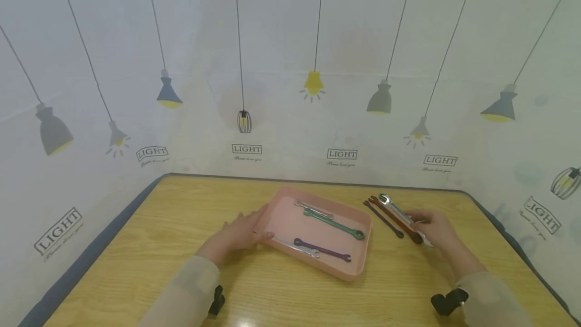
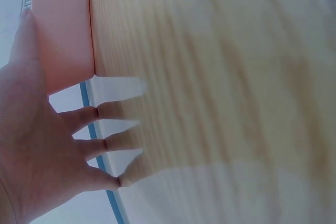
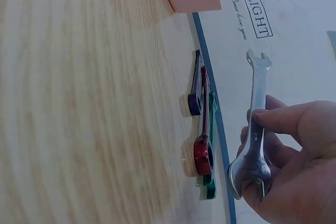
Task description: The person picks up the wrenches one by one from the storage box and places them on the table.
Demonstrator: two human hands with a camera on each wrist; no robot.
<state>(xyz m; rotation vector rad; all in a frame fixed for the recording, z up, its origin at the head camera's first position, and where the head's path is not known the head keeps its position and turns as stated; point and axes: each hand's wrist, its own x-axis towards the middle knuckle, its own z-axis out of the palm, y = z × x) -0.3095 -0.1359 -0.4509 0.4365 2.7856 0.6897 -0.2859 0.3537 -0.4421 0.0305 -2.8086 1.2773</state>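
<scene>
The head view faced forward and down from above the near side of the pink tray (image 1: 283, 218), which both lower, closer, sideways-turned wrist views partly shared.

The right hand (image 3: 304, 156) partly hides its wrench (image 3: 258, 93) — 2 wrist views crop the tray (image 2: 63, 30).

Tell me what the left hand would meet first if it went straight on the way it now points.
Probably the pink tray: the left hand sits at its left end, seemingly touching it, so I see no free gap, though depth there is hard to judge.
</scene>
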